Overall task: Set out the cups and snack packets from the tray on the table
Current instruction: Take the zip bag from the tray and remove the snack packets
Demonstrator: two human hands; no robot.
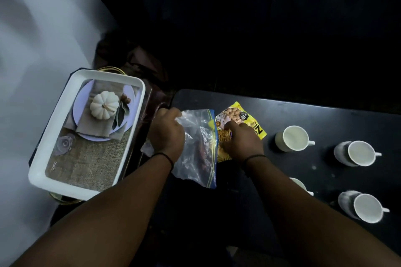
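A white tray (65,141) with a pumpkin picture on its floor stands at the left, holding no cups or packets. On the black table (325,119), my left hand (167,130) grips the top edge of a clear zip bag (199,154) with a blue seal. My right hand (240,138) rests curled on a yellow snack packet (240,115) lying beside that bag. Several white cups stand to the right: one near the packet (291,137), one further right (358,153), one at the front right (366,207), and one (300,183) mostly hidden behind my right forearm.
The tray sits on a dark stand with a gold rim (110,69), beside the table's left end. A brown bag (138,60) lies behind the tray in shadow. The far half of the view is dark. White floor (32,50) lies to the left.
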